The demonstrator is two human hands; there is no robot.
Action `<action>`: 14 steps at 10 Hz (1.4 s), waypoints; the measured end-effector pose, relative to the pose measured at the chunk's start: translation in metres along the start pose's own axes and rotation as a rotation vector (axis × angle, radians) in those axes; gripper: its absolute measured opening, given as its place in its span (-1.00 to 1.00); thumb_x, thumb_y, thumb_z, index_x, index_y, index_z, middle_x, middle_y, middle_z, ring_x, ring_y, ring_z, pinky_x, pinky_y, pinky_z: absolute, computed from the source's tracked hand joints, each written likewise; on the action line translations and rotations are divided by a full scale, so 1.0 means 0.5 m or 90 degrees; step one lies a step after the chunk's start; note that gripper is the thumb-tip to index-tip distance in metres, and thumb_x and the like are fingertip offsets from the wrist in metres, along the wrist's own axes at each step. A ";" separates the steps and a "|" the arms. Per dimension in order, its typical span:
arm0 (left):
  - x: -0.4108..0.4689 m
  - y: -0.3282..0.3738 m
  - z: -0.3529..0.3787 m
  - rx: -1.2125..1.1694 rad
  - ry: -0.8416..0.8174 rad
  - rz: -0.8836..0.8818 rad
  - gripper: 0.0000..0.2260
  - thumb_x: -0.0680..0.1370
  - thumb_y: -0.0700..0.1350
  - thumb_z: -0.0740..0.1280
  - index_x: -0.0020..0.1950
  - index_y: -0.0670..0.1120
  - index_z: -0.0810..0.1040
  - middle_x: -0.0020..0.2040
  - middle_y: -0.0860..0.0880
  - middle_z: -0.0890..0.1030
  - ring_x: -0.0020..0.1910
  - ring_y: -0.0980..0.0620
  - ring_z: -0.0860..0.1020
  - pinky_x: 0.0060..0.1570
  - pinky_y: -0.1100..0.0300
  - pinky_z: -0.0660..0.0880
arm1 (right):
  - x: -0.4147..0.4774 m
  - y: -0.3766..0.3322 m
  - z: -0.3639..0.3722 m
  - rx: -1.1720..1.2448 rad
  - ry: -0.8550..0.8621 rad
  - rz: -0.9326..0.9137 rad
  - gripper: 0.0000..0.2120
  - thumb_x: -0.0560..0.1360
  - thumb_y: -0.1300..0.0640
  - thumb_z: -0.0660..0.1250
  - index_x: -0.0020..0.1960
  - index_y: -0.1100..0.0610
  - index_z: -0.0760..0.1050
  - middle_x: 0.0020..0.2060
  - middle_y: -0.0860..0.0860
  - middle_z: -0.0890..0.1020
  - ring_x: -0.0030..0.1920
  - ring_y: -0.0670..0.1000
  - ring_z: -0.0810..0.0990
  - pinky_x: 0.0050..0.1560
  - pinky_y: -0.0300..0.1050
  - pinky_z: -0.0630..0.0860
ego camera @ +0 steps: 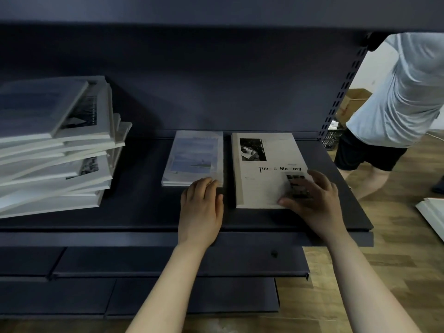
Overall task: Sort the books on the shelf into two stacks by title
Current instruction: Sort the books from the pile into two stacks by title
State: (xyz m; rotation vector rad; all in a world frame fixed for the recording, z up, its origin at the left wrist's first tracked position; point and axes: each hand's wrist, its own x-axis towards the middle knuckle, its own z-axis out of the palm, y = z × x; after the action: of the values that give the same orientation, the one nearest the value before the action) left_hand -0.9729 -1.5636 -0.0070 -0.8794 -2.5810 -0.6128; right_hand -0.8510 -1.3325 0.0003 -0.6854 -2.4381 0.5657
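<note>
In the head view, the left hand (201,203) rests open on the near edge of the blue-cover stack (193,158), and the right hand (312,195) lies flat on the "Time & Memory" book (264,171). Squaring both starts keeps them separate; the mixed pile (55,145) waits at the shelf (144,212)'s left.

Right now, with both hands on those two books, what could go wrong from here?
The unsorted pile on the left is skewed and leans, with books jutting out; pulling one out could make it slide. The two new stacks sit close together: the right hand on the Time & Memory book and the left hand at the blue-cover book could nudge one into the other.
</note>
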 end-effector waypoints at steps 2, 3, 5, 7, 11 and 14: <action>-0.001 -0.001 -0.001 -0.002 0.002 -0.003 -0.66 0.57 -0.03 0.15 0.28 -0.14 0.49 0.25 -0.09 0.51 0.24 -0.09 0.45 0.25 0.00 0.35 | 0.002 0.003 -0.009 -0.015 -0.049 -0.019 -0.23 0.07 -0.54 0.29 0.13 -0.12 0.58 0.43 0.02 0.35 0.34 0.26 0.32 0.24 0.25 0.35; -0.002 -0.002 -0.001 -0.008 0.003 -0.001 -0.67 0.57 -0.04 0.17 0.27 -0.14 0.49 0.24 -0.09 0.51 0.23 -0.09 0.46 0.25 0.01 0.35 | 0.002 0.007 -0.009 -0.008 -0.060 -0.024 -0.23 0.06 -0.52 0.28 0.14 -0.13 0.58 0.43 0.01 0.35 0.36 0.26 0.31 0.25 0.28 0.33; -0.002 -0.001 -0.002 -0.011 0.007 0.000 -0.67 0.56 -0.05 0.19 0.27 -0.14 0.49 0.23 -0.09 0.51 0.22 -0.09 0.47 0.24 0.00 0.36 | 0.004 0.014 -0.002 -0.018 -0.046 -0.043 -0.29 0.12 -0.49 0.32 0.13 -0.11 0.60 0.35 0.02 0.45 0.29 0.24 0.42 0.23 0.16 0.34; -0.003 -0.002 -0.004 -0.021 0.009 0.000 -0.67 0.56 -0.05 0.18 0.27 -0.14 0.49 0.23 -0.10 0.51 0.22 -0.09 0.47 0.24 -0.01 0.37 | 0.004 0.014 0.001 -0.005 -0.006 -0.099 -0.34 0.16 -0.40 0.35 0.06 0.03 0.65 0.20 0.03 0.56 0.17 0.12 0.54 0.18 0.03 0.33; 0.006 -0.012 -0.034 -0.094 0.018 0.019 -0.70 0.56 -0.09 0.27 0.27 -0.15 0.49 0.23 -0.10 0.51 0.21 -0.08 0.47 0.24 0.06 0.34 | 0.002 -0.016 -0.029 -0.063 -0.085 -0.033 -0.47 0.22 -0.46 0.32 0.10 -0.26 0.54 0.23 -0.24 0.43 0.32 0.06 0.23 0.16 0.08 0.17; 0.035 -0.037 -0.140 -0.184 0.138 0.056 -0.72 0.57 -0.08 0.17 0.20 -0.11 0.56 0.07 -0.05 0.61 0.07 -0.03 0.55 0.01 0.10 0.52 | -0.003 -0.126 0.059 0.007 0.017 -0.161 -0.74 0.44 -0.01 0.20 -0.06 0.06 0.61 -0.07 0.01 0.64 0.00 0.18 0.55 0.05 0.11 0.44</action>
State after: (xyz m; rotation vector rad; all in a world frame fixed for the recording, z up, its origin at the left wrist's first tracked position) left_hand -0.9853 -1.6035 0.0551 -0.9505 -2.2818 -1.0132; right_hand -0.8894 -1.3896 0.0097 -0.3677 -2.4457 0.4653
